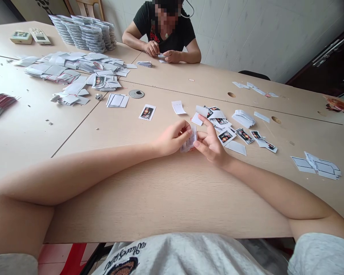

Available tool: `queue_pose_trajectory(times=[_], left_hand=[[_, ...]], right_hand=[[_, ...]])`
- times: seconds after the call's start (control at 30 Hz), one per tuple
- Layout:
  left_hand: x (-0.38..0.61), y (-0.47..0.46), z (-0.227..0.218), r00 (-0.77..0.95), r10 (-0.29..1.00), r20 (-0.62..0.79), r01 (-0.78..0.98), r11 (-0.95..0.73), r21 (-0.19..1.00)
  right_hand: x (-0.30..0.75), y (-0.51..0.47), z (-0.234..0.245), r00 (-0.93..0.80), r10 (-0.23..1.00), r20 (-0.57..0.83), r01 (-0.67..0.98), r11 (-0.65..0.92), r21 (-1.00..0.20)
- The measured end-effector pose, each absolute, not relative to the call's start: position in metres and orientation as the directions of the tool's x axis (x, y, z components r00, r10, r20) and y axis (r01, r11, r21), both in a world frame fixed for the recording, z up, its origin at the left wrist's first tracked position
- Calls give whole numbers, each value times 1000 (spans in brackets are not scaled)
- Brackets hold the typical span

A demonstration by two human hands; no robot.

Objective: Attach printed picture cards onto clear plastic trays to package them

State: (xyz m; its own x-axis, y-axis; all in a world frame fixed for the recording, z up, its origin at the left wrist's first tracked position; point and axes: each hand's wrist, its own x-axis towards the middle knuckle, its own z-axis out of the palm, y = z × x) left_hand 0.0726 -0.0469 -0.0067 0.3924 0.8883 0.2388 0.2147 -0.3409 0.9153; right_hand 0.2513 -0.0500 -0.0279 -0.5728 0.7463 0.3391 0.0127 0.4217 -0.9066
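In front of me, my left hand (pixel 173 138) pinches a small whitish, partly see-through packet (pixel 188 142) between thumb and fingers. On its other side, my right hand (pixel 211 145) grips the packet's edge with thumb and curled fingers, its index finger stretched out. Just beyond the right hand is a loose heap of printed cards (pixel 220 121), black with a picture and white borders. A lone black printed card (pixel 147 112) lies further left, and a white slip (pixel 178 107) rests beyond my hands. What the packet contains is too small to make out.
Across the table (pixel 160 202) a person (pixel 163 34) handles a small paper. At the back left are stacks of packets (pixel 87 34) and a wide pile of white slips (pixel 71 65). White strips (pixel 318 165) lie at the right. A round metal disc (pixel 136 93) is set near the middle.
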Motion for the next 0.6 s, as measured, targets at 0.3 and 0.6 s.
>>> queue_pose_trajectory(times=[0.3,0.6], left_hand=[[73,-44,-8,373,907,193,176,-274,946],[71,-36,-6,348,931,111,-3,-117,993]], right_hand=[[254,-48,-27,-560,767,314,41,404,-914],[255,-46,-30,-573,771,279,16,351,-936]])
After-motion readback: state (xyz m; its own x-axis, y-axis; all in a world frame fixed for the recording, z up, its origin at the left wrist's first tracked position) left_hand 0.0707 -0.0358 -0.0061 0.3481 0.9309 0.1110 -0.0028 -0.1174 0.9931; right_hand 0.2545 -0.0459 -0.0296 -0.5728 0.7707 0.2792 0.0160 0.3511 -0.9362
